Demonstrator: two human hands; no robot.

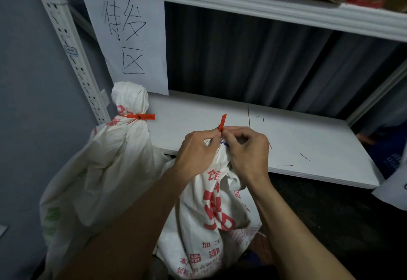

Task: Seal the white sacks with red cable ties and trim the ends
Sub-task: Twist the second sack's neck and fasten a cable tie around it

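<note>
At the far left a perforated white shelf upright [72, 55] rises along the grey wall. Beside it stands a tied white sack [105, 169], its gathered neck cinched by a red cable tie [141, 117] whose flat tag points right. Behind that neck hangs a paper sign [130, 37] with handwritten characters.

Toward the middle, the left hand [196, 154] has its fingers curled around the bunched neck of a second white sack [211, 213] printed with red characters, which stands in front of the shelf edge. A second red cable tie [222, 122] sticks up between the two hands, and both thumbs and forefingers pinch its lower part. Whether it already loops the neck is hidden by the fingers. The right hand [246, 150] is clenched on the tie and the sack's neck just beside the left.

Further right, thin red offcuts [305, 157] lie scattered on the white shelf board [308, 169].
</note>
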